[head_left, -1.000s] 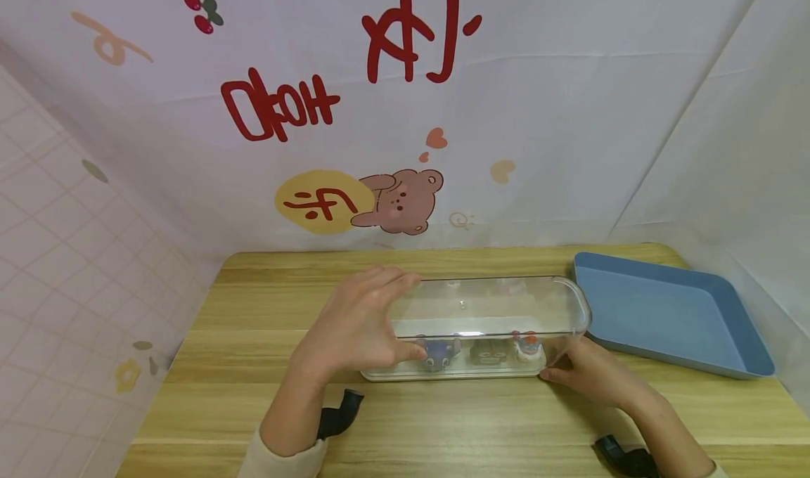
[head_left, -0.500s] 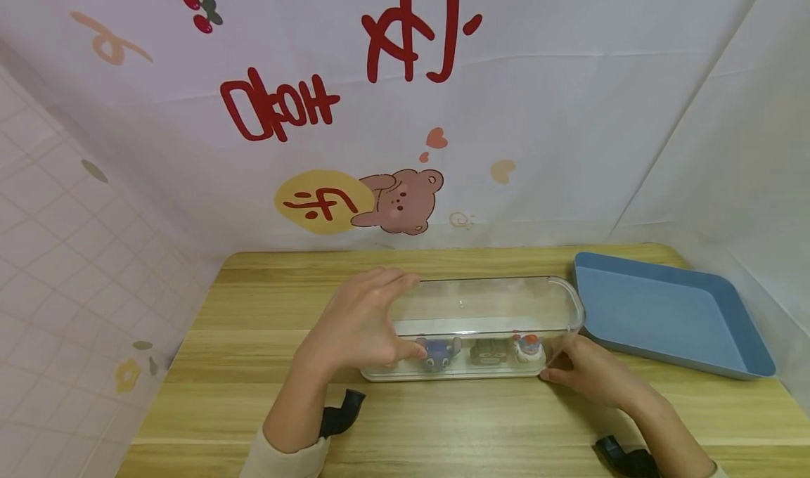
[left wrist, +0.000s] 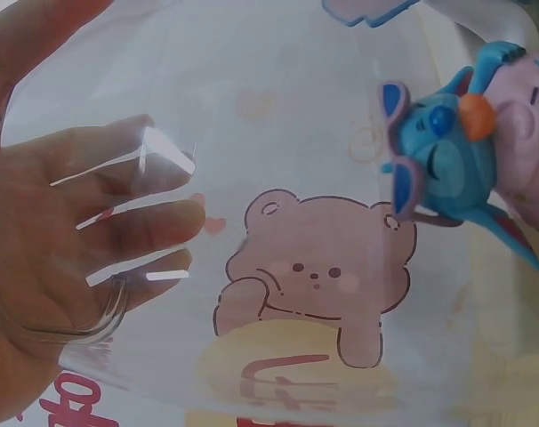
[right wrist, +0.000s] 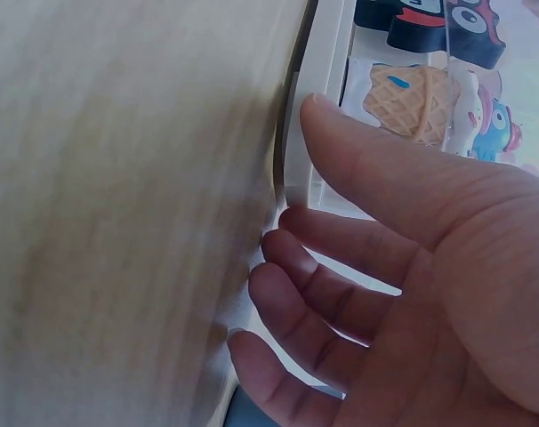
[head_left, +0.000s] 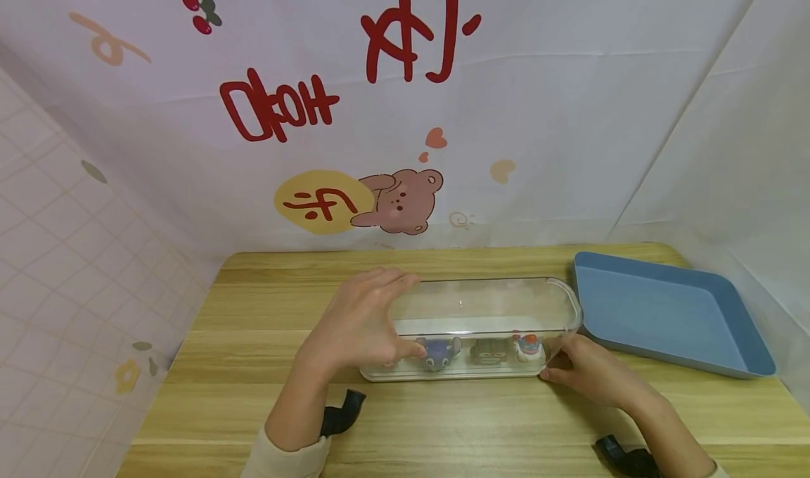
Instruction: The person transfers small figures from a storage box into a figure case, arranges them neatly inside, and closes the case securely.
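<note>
A long transparent lid stands over a white base, with several small cartoon figurines inside. Among these are a blue-purple one with big ears, a dark one and a white one with a red top. My left hand spans the lid's left end, thumb at the front and fingers behind; its fingers show through the clear plastic in the left wrist view. At the base's right end, my right hand holds the corner, its thumb along the white edge.
A blue tray lies right of the box, close to the lid's right end. Everything rests on a wood-grain table. A white printed curtain rises behind the table's back edge.
The lid's right end has shifted slightly left, drawing in over the base. Both hands have stayed almost in place.
</note>
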Action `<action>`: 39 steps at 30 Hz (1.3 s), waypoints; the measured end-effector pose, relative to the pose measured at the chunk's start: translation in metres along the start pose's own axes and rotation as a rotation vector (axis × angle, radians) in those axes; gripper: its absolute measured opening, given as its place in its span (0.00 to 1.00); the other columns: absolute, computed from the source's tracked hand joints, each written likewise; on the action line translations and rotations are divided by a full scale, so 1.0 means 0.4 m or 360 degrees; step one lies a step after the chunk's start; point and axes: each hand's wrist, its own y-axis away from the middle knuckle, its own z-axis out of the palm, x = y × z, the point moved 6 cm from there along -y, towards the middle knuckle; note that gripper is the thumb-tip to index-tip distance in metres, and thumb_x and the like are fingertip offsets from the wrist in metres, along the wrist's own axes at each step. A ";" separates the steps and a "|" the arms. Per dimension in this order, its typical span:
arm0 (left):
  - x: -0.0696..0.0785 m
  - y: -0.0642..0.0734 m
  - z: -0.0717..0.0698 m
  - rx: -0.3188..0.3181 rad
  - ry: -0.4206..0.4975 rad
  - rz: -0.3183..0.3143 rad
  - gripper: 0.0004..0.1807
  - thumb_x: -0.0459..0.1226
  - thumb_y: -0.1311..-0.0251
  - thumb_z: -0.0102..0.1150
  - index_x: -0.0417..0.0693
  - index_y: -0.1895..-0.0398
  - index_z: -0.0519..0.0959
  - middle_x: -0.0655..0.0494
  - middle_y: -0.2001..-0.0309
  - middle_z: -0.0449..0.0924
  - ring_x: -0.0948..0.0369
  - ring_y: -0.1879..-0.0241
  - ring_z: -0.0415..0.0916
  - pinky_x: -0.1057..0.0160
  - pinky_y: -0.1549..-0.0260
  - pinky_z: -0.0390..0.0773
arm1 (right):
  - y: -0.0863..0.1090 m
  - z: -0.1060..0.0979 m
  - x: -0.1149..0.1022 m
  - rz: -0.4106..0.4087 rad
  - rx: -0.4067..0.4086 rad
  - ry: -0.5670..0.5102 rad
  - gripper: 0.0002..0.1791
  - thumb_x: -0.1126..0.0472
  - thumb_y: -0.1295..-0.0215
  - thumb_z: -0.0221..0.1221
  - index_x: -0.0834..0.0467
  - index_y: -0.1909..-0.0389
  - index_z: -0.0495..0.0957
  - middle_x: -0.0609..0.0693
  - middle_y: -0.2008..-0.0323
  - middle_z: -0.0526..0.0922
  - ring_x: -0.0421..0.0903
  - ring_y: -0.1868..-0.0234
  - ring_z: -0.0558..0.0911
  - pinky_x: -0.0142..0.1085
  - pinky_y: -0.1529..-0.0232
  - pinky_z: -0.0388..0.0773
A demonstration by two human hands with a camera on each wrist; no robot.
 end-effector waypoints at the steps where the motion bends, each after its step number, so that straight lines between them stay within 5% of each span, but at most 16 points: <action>1: 0.000 0.000 0.002 0.0001 0.0001 0.0002 0.51 0.59 0.68 0.85 0.52 0.33 0.81 0.57 0.38 0.82 0.53 0.36 0.77 0.51 0.32 0.72 | 0.000 0.000 0.000 -0.0011 0.0003 0.0006 0.06 0.54 0.33 0.71 0.48 0.60 0.85 0.34 0.65 0.85 0.32 0.62 0.84 0.35 0.60 0.83; 16: -0.006 0.006 0.031 0.0029 0.0001 0.0051 0.51 0.58 0.67 0.86 0.49 0.34 0.82 0.56 0.38 0.82 0.53 0.36 0.77 0.50 0.35 0.74 | 0.004 -0.001 0.004 0.0007 0.0078 0.0183 0.10 0.50 0.35 0.72 0.49 0.57 0.87 0.34 0.62 0.85 0.34 0.58 0.82 0.39 0.57 0.82; 39: -0.025 0.021 0.067 0.0012 -0.0028 0.0052 0.52 0.59 0.66 0.86 0.50 0.32 0.80 0.54 0.38 0.83 0.51 0.36 0.77 0.49 0.32 0.72 | 0.006 0.001 0.005 -0.0025 0.0108 0.0144 0.17 0.52 0.35 0.72 0.51 0.48 0.84 0.40 0.53 0.85 0.41 0.53 0.85 0.43 0.53 0.84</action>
